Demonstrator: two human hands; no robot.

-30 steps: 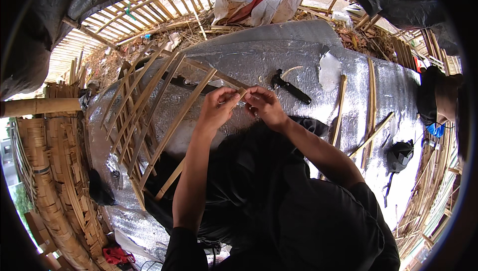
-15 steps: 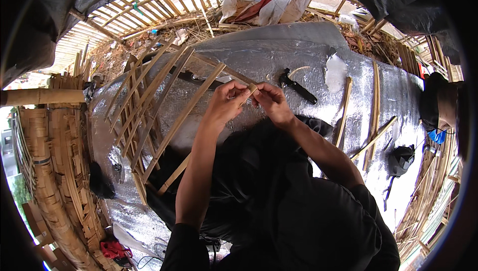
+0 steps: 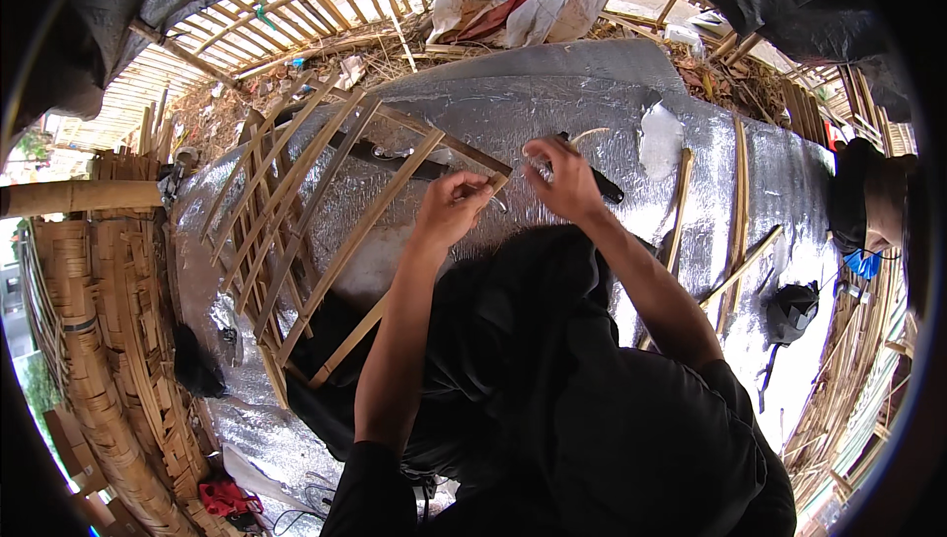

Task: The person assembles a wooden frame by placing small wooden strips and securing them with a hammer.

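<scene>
A lattice of split bamboo strips (image 3: 340, 231) leans over my lap at the left, its far corner reaching toward the middle. My left hand (image 3: 454, 210) is closed in a pinch at that corner, holding the end of a bamboo strip (image 3: 380, 204). Just to the right, my right hand (image 3: 567, 182) hovers with fingers curved and apart, nothing seen in it. Partly behind it lies a hammer (image 3: 609, 188) with a black handle, its head mostly hidden. A small shiny metal piece (image 3: 501, 206) shows beside the left fingertips; its kind is unclear.
Silver foil sheeting (image 3: 552, 93) covers the ground. A dark long-bladed tool (image 3: 419, 169) lies beneath the lattice. Loose bamboo strips (image 3: 740, 212) and a black cap-like item (image 3: 792, 313) are at right. Bamboo bundles (image 3: 84, 290) stand left; a white sack (image 3: 513, 4) sits at the back.
My right hand has left the lattice corner and moved right, over the hammer. My left hand stays at the corner.
</scene>
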